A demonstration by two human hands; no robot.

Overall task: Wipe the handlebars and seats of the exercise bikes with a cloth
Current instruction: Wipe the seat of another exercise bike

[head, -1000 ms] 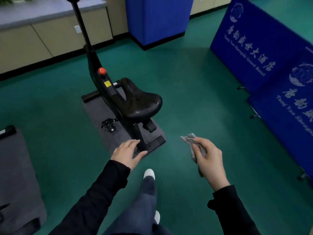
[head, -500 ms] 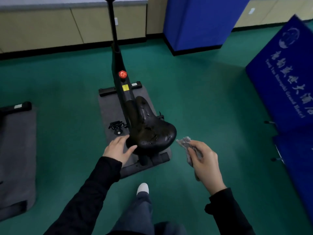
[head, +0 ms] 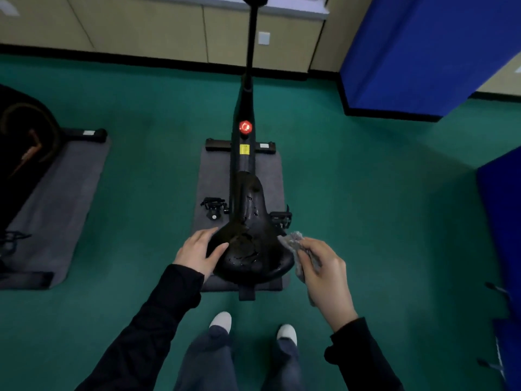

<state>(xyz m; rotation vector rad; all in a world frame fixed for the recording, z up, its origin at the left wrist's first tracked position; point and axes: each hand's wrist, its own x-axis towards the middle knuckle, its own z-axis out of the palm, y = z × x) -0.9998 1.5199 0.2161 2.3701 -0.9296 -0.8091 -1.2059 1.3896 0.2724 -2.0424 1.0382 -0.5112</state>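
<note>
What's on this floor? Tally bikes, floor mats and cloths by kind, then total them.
Exercise bikes: 2 (left one partly in view)
Grey floor mats: 2
Cloth: 1
Total: 5

Two bikes, two mats, one seat and one cloth were in view.
One whole exercise bike (head: 244, 165) stood at the centre of the frame and part of a second bike (head: 25, 153) showed at the left edge. There were two grey mats, one in the centre (head: 214, 176) and one at the left (head: 64, 193). There was one black seat (head: 251, 249), two pedals (head: 212, 206) (head: 280, 218), one red knob (head: 245, 127) and one yellow label (head: 244, 149). Two hands showed, the left hand (head: 197, 253) and the right hand (head: 324, 266), with one cloth (head: 294, 241). There were two white shoe tips (head: 221, 321) (head: 287, 334) at the bottom and two blue panels (head: 417, 52) (head: 499, 221) on the right.
</note>
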